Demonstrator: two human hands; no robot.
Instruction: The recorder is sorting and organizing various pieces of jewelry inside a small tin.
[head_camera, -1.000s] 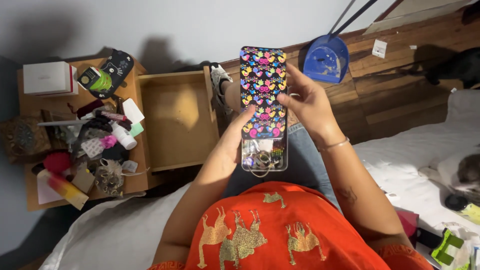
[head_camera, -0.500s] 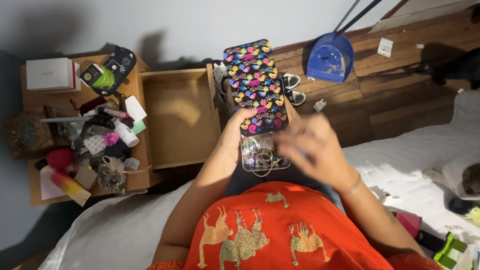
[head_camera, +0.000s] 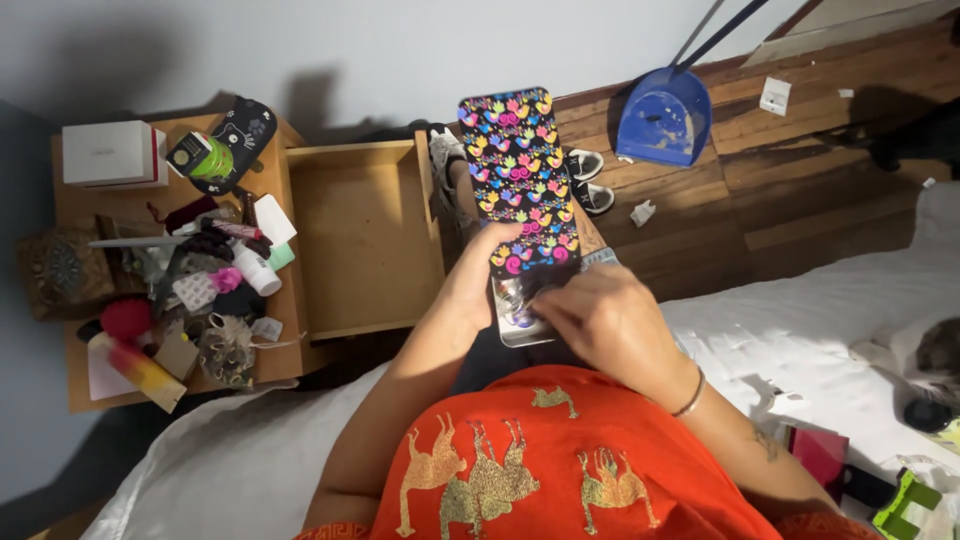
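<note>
The long black tin lid with bright hand prints is gripped by the left hand; the right hand seems pinched on blurry contents just beneath, easily spilled if tipped

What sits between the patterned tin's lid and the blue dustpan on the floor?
In the head view, a pair of small black shoes lies on the wooden floor between the patterned lid and the blue dustpan.
</note>
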